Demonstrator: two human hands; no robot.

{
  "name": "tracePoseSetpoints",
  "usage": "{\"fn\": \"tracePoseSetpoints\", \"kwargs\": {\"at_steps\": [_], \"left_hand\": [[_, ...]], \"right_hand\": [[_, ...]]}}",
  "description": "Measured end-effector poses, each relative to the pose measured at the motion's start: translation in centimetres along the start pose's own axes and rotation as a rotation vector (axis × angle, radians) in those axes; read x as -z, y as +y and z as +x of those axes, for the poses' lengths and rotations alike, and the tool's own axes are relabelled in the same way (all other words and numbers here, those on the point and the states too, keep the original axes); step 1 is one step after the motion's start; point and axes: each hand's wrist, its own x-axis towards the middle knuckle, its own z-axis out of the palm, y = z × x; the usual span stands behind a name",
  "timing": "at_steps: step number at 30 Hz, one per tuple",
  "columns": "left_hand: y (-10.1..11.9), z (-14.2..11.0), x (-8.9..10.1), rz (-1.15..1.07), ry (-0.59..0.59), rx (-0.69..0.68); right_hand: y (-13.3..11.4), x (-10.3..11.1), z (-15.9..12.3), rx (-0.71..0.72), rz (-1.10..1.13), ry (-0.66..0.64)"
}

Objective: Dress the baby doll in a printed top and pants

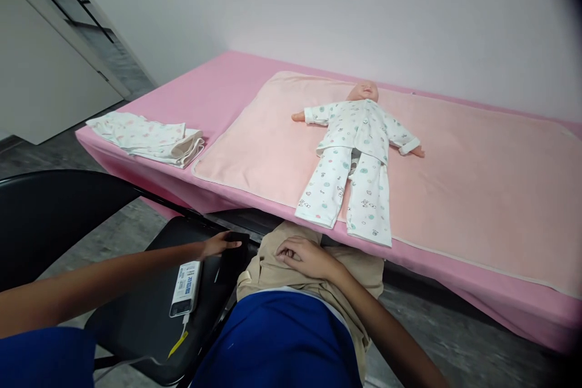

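Observation:
My left hand (217,245) is on the black chair's seat, its fingers closed over the edge of a flat black phone (233,260). Just below it lies a white power bank (185,288) with a cable plugged into its near end. My right hand (307,257) rests on my lap, loosely curled with the fingers apart and nothing in it. Beyond my knees a baby doll (362,127) lies on its back, arms spread. It wears a printed white top (354,124) and matching trousers (369,200), whose leg ends reach the bed's front edge.
A pink-covered bed (218,85) stands against the wall, with a peach mat (477,182) over it. Folded printed baby clothes (145,136) lie at its left front corner. The black chair (131,309) is at my left. A yellow tag (177,344) hangs on the cable.

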Motion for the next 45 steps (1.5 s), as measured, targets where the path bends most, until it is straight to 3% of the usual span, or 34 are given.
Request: {"fn": "tracePoseSetpoints", "kwargs": {"at_steps": [5,8,14,18,20,23,30,36,45], "left_hand": [[4.1,2.7,-2.5,-0.107,-0.217,-0.003],[5.4,3.4,-5.1,-0.219,-0.155,-0.057],[4.7,2.6,-11.3,-0.492,-0.160,-0.220],[4.2,2.1,-13.8,-0.630,-0.168,-0.329],[4.0,1.8,-14.6,-0.737,-0.118,-0.369],[3.4,1.2,-15.3,-0.836,-0.062,-0.370],[2.3,0.3,-14.9,-0.840,-0.193,-0.293],[2.3,0.7,-14.9,-0.748,-0.060,-0.242],[3.5,-0.1,-14.6,-0.651,-0.096,-0.244]], "right_hand": [[1.7,-1.1,1.3,-0.219,0.122,0.245],[2.2,-1.9,2.0,-0.298,0.200,0.257],[2.4,-2.7,2.0,-0.437,0.350,0.171],[3.1,-2.6,1.4,-0.427,0.384,0.175],[3.5,-2.7,1.2,-0.411,0.378,0.219],[4.0,-2.9,1.0,-0.387,0.341,0.294],[2.7,-3.2,0.7,-0.441,0.152,0.213],[0.9,-3.9,-0.1,-0.447,-0.095,0.317],[1.3,-3.0,-1.9,-0.312,-0.013,0.473]]}}
